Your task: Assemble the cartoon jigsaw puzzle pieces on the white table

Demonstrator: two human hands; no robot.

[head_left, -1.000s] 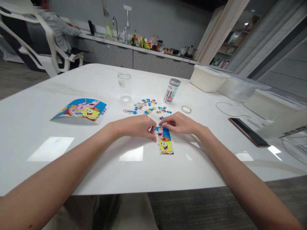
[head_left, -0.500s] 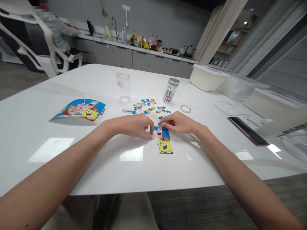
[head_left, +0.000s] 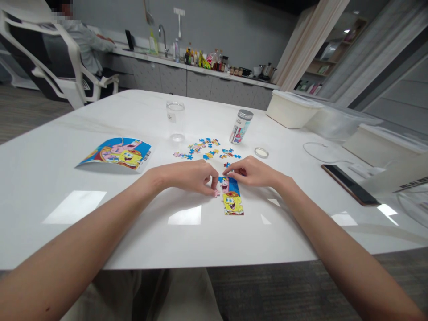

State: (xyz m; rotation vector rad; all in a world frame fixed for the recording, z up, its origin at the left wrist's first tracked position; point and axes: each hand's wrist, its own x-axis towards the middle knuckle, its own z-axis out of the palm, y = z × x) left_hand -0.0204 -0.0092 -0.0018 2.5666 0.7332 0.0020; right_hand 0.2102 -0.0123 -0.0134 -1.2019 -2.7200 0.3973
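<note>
My left hand (head_left: 199, 177) is closed in a pinch on a small pink jigsaw piece (head_left: 217, 193), at the left side of the joined puzzle section (head_left: 233, 203). That section is a narrow upright strip with a yellow cartoon face below and a pink one above, on blue. At its top edge rests my right hand (head_left: 251, 171), thumb and forefinger apart, the other fingers curled under. Just beyond the hands lie several loose jigsaw pieces (head_left: 210, 155) in a scattered pile. A curled picture sheet (head_left: 117, 154) with the same cartoon figures lies to the left.
Behind the pieces stand a clear jar (head_left: 175, 122) and a labelled canister (head_left: 240, 127), with a round lid (head_left: 261, 153) nearby. Lidded tubs (head_left: 290, 109), a phone (head_left: 349, 183) and a cable are on the right. A person (head_left: 83, 42) sits beyond a chair (head_left: 78, 67).
The whole view has shifted slightly, so everything appears a little farther right. My left hand and the pink jigsaw piece stay beside the strip; my right hand keeps its place.
</note>
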